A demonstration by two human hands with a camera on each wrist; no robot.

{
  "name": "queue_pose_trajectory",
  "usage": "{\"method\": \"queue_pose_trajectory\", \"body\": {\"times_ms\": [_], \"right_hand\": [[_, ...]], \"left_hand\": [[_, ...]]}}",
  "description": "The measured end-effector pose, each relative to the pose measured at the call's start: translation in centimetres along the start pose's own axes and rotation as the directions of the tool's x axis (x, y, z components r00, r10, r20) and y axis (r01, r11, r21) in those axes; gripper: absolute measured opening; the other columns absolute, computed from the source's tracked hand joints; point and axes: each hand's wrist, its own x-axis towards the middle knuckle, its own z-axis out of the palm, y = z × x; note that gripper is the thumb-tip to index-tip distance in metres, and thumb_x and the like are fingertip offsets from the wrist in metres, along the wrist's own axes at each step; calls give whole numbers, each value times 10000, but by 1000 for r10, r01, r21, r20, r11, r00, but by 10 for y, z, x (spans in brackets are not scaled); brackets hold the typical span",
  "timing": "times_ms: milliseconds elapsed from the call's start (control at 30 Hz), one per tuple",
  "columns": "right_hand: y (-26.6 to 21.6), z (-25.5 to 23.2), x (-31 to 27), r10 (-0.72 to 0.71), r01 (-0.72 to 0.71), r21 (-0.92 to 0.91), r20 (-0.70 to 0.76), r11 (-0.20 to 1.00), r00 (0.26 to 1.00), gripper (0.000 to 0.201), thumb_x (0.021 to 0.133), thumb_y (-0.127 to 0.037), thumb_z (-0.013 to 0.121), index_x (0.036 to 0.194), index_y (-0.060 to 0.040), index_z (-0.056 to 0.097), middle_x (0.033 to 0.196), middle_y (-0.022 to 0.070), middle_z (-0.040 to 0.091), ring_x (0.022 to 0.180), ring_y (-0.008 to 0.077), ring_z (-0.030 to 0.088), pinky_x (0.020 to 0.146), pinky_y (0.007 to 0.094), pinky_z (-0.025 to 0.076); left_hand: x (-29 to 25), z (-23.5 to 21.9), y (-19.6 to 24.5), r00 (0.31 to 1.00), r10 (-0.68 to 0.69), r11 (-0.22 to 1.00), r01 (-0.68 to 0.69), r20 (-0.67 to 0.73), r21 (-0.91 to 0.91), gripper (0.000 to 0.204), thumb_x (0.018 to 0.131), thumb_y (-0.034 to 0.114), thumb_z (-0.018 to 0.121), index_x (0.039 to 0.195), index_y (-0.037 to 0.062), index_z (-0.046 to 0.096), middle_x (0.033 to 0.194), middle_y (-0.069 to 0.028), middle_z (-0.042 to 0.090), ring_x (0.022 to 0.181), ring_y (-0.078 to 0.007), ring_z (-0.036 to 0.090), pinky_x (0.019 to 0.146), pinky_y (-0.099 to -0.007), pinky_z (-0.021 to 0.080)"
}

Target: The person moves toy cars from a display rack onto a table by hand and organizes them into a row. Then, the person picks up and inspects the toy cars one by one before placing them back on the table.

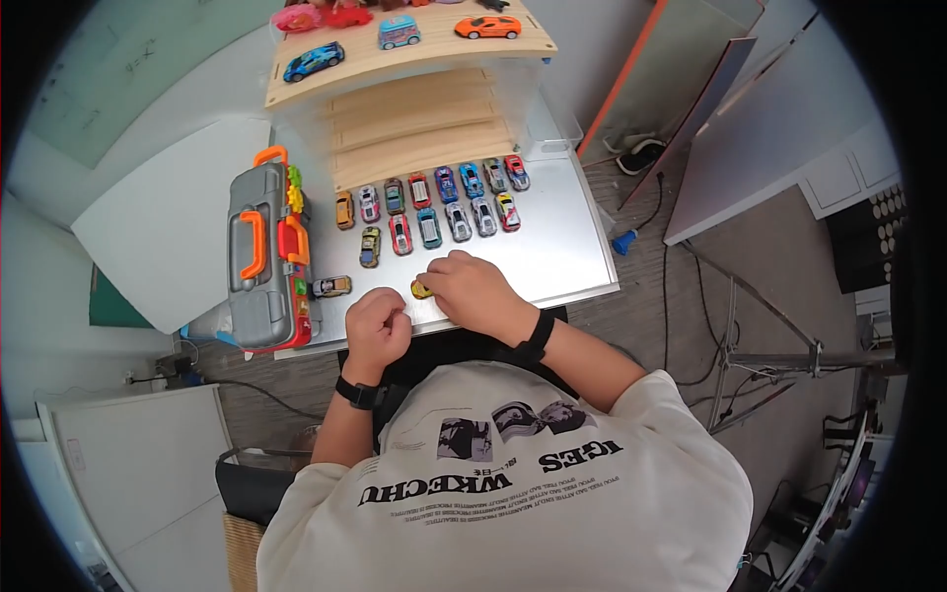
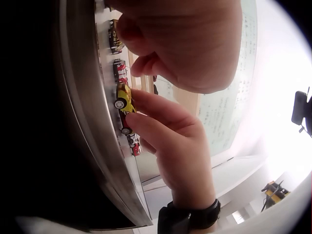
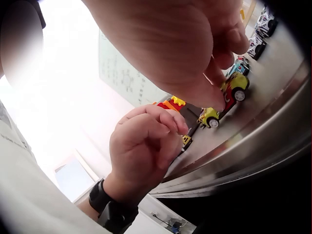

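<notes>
My right hand (image 1: 475,290) pinches a yellow and red toy car (image 3: 236,87) between thumb and fingers near the table's front edge. In the right wrist view the car's wheels are right at the metal surface. Seen from above, the hand covers most of the car. My left hand (image 1: 378,328) is curled into a fist just to the left, over the front edge, with nothing showing in it. Near that hand stands a tan and grey toy car (image 1: 332,286). Beyond both hands, toy cars stand in two rows, among them a teal car (image 1: 429,228) and a yellow-green one (image 1: 370,247).
On the left of the white table (image 1: 552,259) stands a grey toolbox (image 1: 258,296) with orange handles. A wooden shelf (image 1: 419,74) at the back carries a blue car (image 1: 314,62), a small bus (image 1: 399,34) and an orange car (image 1: 487,28). Cables and a metal stand (image 1: 774,357) are at right.
</notes>
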Motion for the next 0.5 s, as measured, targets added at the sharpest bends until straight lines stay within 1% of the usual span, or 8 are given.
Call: {"method": "queue_pose_trajectory", "body": {"times_ms": [33,133,167,233,267,333,433,500], "right_hand": [[2,3,1,-8,8,6,1,1000,1000,160,823,-85,663,957,-79,751,928,72,701,944,277,667,787,406,578],[6,5,-1,-44,44,-17,14,999,999,174,840,-80,651,974,-91,762,946,77,697,949,279,663,786,404,576],[6,2,-3,-7,7,-19,-8,1000,1000,193,842,-75,652,997,-91,766,953,78,694,952,282,662,784,403,575],[11,-7,-12,30,-30,-20,-28,999,999,213,843,-70,654,1020,-90,771,959,78,690,956,286,660,781,402,575],[18,-14,-20,70,-72,-41,-56,997,996,228,844,-66,660,1040,-93,774,981,78,692,958,289,662,786,400,576],[34,-28,-38,143,-151,-64,-119,986,983,251,844,-61,681,1069,-106,782,1018,73,700,965,293,669,798,399,578],[62,-57,-65,273,-290,-104,-151,951,950,234,843,-93,757,1066,-151,797,1062,41,719,967,284,678,819,402,576],[75,-75,-78,326,-349,-142,-165,926,931,214,854,-107,766,1063,-143,799,1071,37,724,969,281,677,826,400,573]], "left_hand": [[0,-2,-2,997,64,995,-62,-30,73,113,742,-70,601,827,-17,654,789,-113,668,529,-231,581,511,-311,476],[-1,-8,-4,991,85,944,-48,-100,325,138,767,-41,623,895,-8,662,861,-136,681,625,-295,646,554,-368,535],[0,-9,-4,991,84,944,-46,-102,327,138,767,-41,623,895,-8,662,861,-136,681,625,-295,646,554,-368,535],[3,-13,-1,988,47,807,51,-150,588,299,809,0,641,1106,-33,657,1112,-198,677,783,-362,713,646,-433,595],[4,-14,3,988,45,808,53,-151,587,299,809,0,641,1106,-33,657,1112,-198,677,783,-362,713,646,-433,595],[3,-15,12,931,-307,644,354,-194,678,443,859,14,622,1299,-41,608,1345,-246,593,1018,-444,701,810,-487,601],[2,-20,9,901,-423,549,338,-94,765,522,901,15,599,1404,-90,506,1403,-280,522,938,-459,715,762,-466,624],[2,-21,5,901,-420,544,343,-105,766,473,919,15,589,1377,-86,528,1375,-274,541,932,-447,717,762,-464,623]]}}
